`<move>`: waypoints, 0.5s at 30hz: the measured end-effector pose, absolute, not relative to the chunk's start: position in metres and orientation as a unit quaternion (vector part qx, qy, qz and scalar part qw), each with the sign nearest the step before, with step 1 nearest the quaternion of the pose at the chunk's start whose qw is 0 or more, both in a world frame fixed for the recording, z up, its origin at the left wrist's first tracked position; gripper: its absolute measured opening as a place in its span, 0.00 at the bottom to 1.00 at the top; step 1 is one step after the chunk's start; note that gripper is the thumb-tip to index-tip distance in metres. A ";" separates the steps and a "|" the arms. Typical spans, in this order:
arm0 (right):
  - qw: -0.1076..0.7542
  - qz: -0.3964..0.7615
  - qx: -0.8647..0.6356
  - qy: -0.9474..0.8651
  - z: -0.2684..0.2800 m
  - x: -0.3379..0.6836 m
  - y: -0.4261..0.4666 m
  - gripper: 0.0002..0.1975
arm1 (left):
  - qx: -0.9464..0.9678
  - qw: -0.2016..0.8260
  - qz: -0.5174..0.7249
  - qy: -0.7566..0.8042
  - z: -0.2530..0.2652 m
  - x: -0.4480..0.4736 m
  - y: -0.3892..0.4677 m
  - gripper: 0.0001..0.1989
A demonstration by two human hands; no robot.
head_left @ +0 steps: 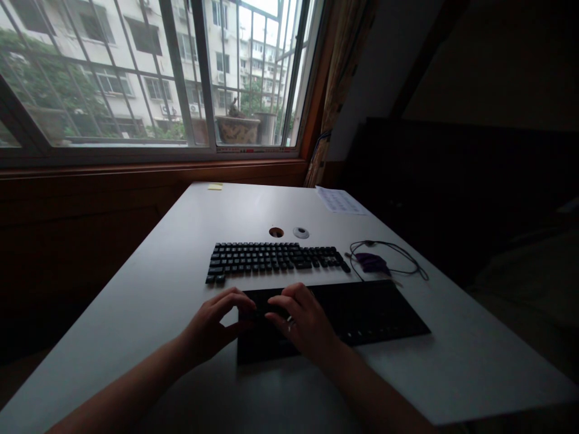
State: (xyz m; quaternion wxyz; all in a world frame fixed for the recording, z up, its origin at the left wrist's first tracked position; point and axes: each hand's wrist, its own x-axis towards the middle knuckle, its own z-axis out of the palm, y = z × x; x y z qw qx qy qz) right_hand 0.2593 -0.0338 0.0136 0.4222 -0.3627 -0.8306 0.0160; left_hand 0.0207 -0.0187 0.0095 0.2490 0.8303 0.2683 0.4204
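Observation:
A black keyboard base lies on the white table in front of me, its surface too dark to make out fully. Behind it, many loose black keycaps are laid out in keyboard-like rows. My left hand is at the base's left end, with curled fingers and thumb drawn together; what is between their tips is too dark to name. Over the left part of the base, my right hand, with a ring on one finger, has thumb and fingers bent in a pinch around something dark and unclear. The fingertips of both hands are close together.
A dark cable loops beside a purple cloth-like item at the right. Farther back are a cable hole, a round grey cover, printed paper and a yellow sticky note. Beyond the table is a barred window.

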 end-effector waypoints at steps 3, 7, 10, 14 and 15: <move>0.420 0.012 -0.358 -0.834 0.016 0.258 -0.035 0.09 | 0.832 0.255 0.420 0.258 0.009 0.021 -0.019 0.12; 0.418 0.009 -0.352 -0.837 0.019 0.258 -0.037 0.08 | 0.833 0.256 0.420 0.254 0.009 0.022 -0.018 0.12; 0.421 0.009 -0.343 -0.840 0.019 0.258 -0.037 0.07 | 0.833 0.253 0.423 0.253 0.010 0.022 -0.019 0.12; 0.414 0.010 -0.338 -0.845 0.018 0.258 -0.035 0.08 | 0.832 0.250 0.423 0.257 0.009 0.022 -0.019 0.11; 0.413 0.009 -0.334 -0.847 0.018 0.258 -0.035 0.08 | 0.832 0.249 0.423 0.258 0.009 0.023 -0.019 0.11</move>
